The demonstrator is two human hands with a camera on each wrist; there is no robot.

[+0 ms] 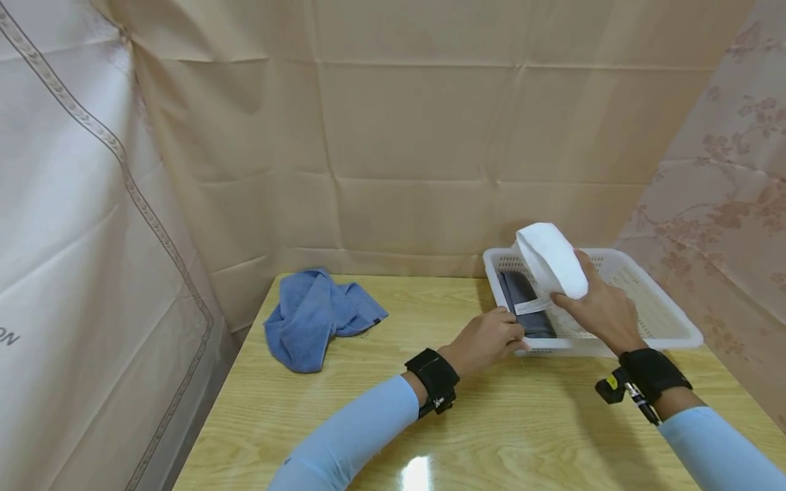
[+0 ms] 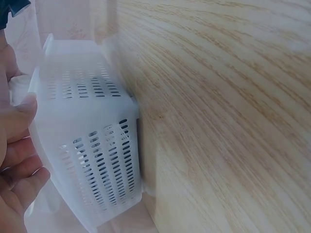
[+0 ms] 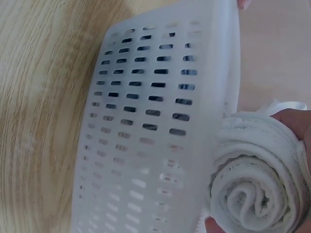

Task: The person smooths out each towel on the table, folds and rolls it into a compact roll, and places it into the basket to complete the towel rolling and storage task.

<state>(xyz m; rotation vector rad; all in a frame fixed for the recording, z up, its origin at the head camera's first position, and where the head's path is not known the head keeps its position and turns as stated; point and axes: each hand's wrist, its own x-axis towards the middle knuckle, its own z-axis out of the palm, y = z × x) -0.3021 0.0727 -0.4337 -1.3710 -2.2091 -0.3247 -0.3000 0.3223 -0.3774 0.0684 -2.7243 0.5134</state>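
Observation:
A rolled white towel is gripped by my right hand above the white plastic basket. Its spiral end shows in the right wrist view, where the rolled towel is beside the basket's rim. My left hand holds the basket's near left corner; in the left wrist view the thumb lies at the rim of the basket. Inside the basket, along its left wall, lies a folded dark grey cloth. A white label crosses over the dark cloth.
A crumpled blue towel lies at the back left of the wooden table. Beige sheeting hangs behind the table, with pale sheeting on the left and floral sheeting on the right.

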